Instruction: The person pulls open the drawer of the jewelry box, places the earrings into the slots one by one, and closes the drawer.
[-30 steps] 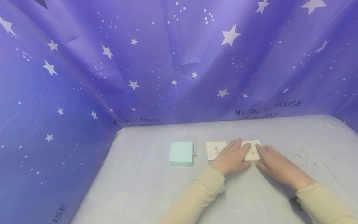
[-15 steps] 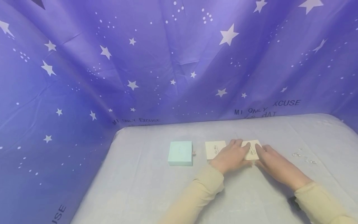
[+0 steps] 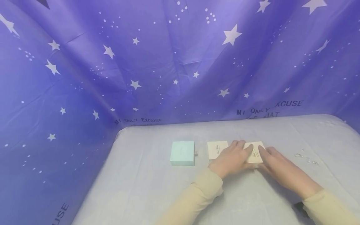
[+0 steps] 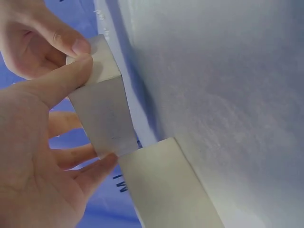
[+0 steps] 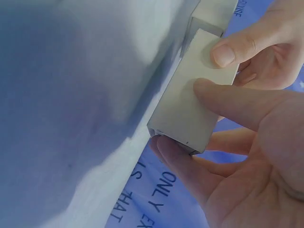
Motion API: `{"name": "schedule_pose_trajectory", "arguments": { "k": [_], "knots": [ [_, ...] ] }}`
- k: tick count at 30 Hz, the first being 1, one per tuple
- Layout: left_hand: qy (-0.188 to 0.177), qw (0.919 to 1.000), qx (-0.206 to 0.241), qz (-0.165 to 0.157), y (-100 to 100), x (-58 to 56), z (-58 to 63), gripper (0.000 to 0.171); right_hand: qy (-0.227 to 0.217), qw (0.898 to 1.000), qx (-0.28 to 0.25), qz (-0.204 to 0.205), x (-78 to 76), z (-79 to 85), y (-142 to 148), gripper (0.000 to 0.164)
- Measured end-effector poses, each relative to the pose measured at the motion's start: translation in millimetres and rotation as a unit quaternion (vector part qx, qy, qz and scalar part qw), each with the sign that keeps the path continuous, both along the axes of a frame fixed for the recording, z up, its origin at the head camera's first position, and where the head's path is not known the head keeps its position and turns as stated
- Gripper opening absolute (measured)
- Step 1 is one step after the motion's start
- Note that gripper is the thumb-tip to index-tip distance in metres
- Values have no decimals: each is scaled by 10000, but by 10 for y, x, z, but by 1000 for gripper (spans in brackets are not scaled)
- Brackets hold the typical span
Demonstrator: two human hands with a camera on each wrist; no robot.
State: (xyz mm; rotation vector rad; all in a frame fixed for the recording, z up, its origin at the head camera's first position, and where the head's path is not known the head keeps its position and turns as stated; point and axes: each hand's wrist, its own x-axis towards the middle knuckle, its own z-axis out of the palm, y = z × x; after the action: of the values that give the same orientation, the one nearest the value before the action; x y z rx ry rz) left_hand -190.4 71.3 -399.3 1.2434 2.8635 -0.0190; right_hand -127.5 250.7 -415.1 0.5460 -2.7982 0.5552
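Observation:
In the head view a small cream box (image 3: 256,153) with dark script on its lid is held between both hands. My left hand (image 3: 232,158) grips its left side, thumb and fingers bent around it. From the right, my right hand (image 3: 284,170) pinches the same box. Both wrist views show a thumb of each hand pressed on the box's pale side, the tips close together. Fingers of the right hand curl under the far end of the box (image 5: 183,102). A second cream box (image 3: 217,150) lies just left, partly behind my left hand, its corner near the held box.
A mint-green box (image 3: 182,153) with a small ribbon tab sits farther left on the pale tablecloth (image 3: 135,184). Several small shiny pieces (image 3: 307,158) lie to the right. Behind the table hangs a purple curtain (image 3: 168,62) with stars.
Both hands stay on the cream box, which has shifted slightly toward the body and to the right. Its front side, visible a second ago, is now mostly covered by fingers.

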Motion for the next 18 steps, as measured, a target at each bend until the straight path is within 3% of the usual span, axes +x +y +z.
{"name": "schedule_pose_trajectory", "arguments": {
  "k": [4,11,18],
  "knots": [
    [235,9997,-32,-99,-50,60,49,77,111,9999,-76,-34,71,39,-36,65],
    [560,9983,60,-159,-185,200,118,75,692,9975,-92,143,189,87,-124,67],
    [731,9966,288,-238,-350,324,133,73,521,9984,-188,81,289,147,-227,65]
  ]
}}
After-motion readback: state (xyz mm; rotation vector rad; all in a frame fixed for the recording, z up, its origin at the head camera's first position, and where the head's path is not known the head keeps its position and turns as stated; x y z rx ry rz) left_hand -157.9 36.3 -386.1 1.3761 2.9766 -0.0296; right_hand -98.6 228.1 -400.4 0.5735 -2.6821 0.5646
